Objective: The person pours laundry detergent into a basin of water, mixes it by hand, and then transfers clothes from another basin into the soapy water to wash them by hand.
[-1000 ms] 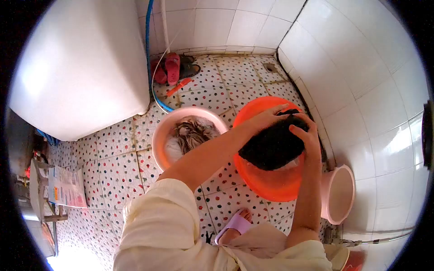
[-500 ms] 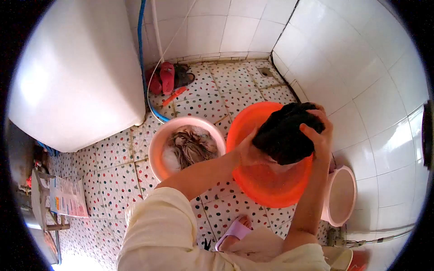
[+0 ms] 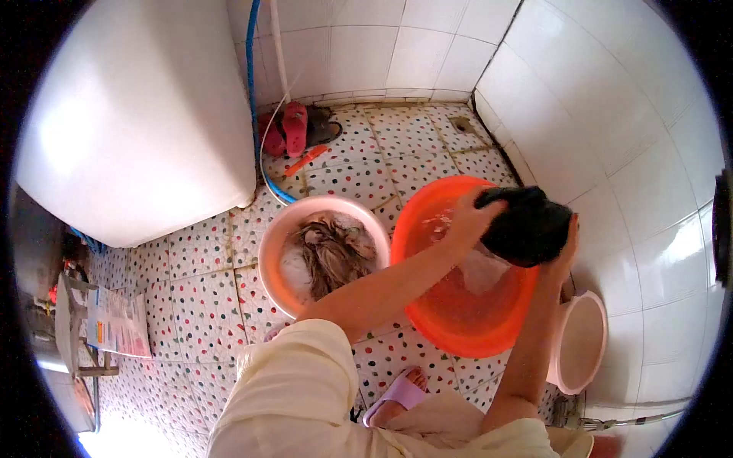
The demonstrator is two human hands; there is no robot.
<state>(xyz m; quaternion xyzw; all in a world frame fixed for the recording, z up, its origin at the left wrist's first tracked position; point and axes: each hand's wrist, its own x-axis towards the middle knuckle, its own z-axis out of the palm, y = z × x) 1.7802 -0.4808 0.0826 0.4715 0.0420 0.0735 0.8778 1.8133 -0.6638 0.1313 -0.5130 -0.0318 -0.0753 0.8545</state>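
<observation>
A rounded black cloth bundle [image 3: 528, 230] is held above the right side of a round orange plastic basin [image 3: 458, 340], presumably so drips are caught. It is gripped by the left hand [image 3: 473, 219]'s curled fingers and cupped by the right hand [image 3: 563, 258], fingers partly hidden. Lettering on a pale printed sheet [image 3: 121, 324], left, cannot be read.

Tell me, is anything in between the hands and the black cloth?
No, nothing I can see: the left hand and right hand both touch the black cloth at the orange tub's right side.
</observation>
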